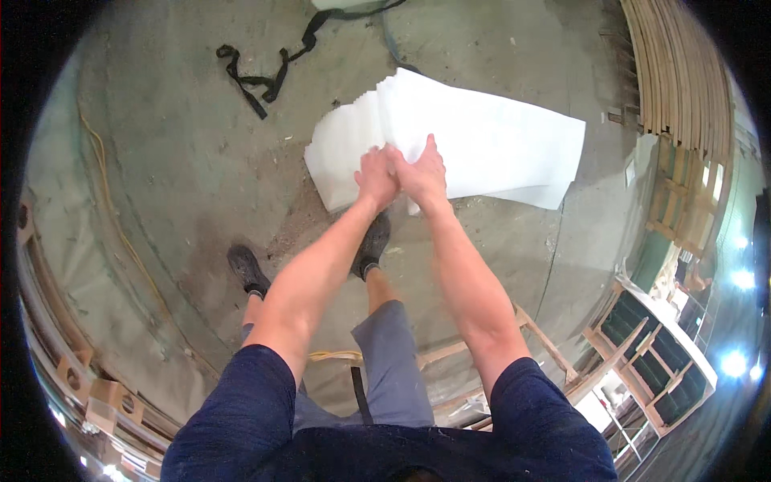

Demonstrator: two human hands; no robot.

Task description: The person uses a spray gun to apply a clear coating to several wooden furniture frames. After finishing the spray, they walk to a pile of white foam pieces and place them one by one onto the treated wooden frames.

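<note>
A large white sheet (498,132), thin and flexible like foam or paper, lies on the floor in front of me. Its left part is bunched, with a wavy edge, and a raised fold runs down near its middle. At the near end of that fold my two hands meet. My left hand (376,178) has its fingers curled on the sheet, slightly smeared. Beside it, my right hand (423,173) rests on the sheet, thumb and fingers spread apart. What lies under the palms is hidden.
A black strap (277,76) snakes over the floor beyond the sheet. Long wooden boards (679,72) are stacked at the far right, with a wooden frame holding dark panels (650,353) nearer. A yellow cord (108,185) runs along the left. My shoes (247,269) stand just behind the sheet.
</note>
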